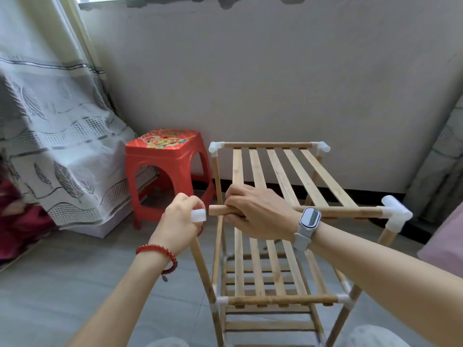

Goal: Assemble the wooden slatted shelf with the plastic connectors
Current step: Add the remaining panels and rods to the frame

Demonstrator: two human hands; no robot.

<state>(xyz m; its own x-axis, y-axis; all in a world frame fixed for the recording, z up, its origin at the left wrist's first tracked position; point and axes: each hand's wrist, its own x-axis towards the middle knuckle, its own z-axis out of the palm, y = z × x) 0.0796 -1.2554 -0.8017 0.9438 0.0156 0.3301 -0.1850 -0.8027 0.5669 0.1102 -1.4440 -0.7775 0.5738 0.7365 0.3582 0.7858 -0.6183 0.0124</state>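
Observation:
A wooden slatted shelf (280, 300) with several tiers stands on the floor in front of me. My right hand (255, 211) grips the front rail (350, 211) of the top slatted panel near its bare left end. My left hand (181, 216) holds a white plastic connector (198, 215) seated on the top of the front left post (201, 266), its open socket a small gap from the rail's end. White connectors sit on the other top corners: front right (397, 214), back left (216, 147) and back right (323, 146).
A red plastic stool (165, 161) stands left of the shelf against the wall. A patterned curtain (55, 136) hangs over furniture at far left. A pink cushion edge (448, 246) is at right. My knees show at the bottom. Grey floor tiles lie to the left.

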